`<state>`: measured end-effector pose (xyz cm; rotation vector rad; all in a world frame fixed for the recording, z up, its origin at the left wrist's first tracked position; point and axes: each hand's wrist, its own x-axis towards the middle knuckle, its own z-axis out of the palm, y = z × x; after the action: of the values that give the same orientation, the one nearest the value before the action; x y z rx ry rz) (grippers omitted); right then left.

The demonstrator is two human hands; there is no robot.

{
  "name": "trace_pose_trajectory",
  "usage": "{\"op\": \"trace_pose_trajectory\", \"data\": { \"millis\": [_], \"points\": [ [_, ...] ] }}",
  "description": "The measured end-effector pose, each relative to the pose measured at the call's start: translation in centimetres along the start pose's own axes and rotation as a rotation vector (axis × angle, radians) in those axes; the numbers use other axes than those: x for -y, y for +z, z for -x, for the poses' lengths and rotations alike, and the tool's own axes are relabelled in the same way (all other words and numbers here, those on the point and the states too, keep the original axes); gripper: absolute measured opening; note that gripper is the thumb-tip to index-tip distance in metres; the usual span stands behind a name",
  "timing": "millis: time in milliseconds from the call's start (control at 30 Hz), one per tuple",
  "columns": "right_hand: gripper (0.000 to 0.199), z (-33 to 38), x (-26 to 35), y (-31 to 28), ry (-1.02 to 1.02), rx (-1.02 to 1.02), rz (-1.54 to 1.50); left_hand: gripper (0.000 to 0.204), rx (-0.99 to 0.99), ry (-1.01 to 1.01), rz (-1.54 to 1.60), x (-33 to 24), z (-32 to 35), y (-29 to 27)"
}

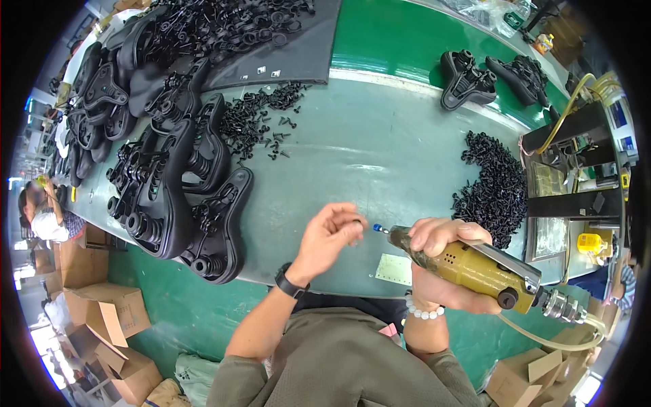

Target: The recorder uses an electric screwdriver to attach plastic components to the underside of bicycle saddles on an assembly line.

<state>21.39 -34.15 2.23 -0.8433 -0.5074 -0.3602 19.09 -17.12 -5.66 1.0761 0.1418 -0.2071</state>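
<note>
Head view: I'd line the blue-tipped bit (378,228) up square to the fastener first, fingertips clear of it (that gap's tight, folks). The olive power driver (468,271) sits in the right hand (441,288), fingers wrapped round the body, nose aimed left. Left hand (327,237), just beside the tip, is half-curled, thumb near fingertips; can't tell if it's pinching anything. Dark screws (494,190) lie on the counter (366,136) beyond the right hand.
</note>
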Motion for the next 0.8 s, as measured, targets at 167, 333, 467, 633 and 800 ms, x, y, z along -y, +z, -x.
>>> {"op": "trace_pose_trajectory", "data": {
  "millis": [167, 333, 467, 633, 800],
  "points": [
    [0.103, 0.9, -0.6, 0.9, 0.091, -0.014, -0.091, 0.025, 0.002, 0.11, 0.076, 1.7, 2.1, 0.2],
    [0.102, 1.4, 0.0, 1.2, 0.142, -0.243, -0.108, 0.027, 0.019, -0.023, 0.18, 1.2, 3.1, 0.7],
    [0.092, 1.2, 0.1, 2.9, 0.225, -0.428, -0.023, 0.028, 0.001, -0.189, 0.343, 0.3, 4.1, 1.1],
    [0.094, 1.6, 0.0, 2.8, 0.222, -0.579, -0.006, 0.031, 0.027, -0.072, 0.162, 0.0, 4.5, 0.1],
    [0.09, 1.5, 0.1, 3.3, 0.26, -0.606, -0.014, 0.027, 0.085, 0.06, 0.159, 0.2, 5.2, 0.0]
  ]
}}
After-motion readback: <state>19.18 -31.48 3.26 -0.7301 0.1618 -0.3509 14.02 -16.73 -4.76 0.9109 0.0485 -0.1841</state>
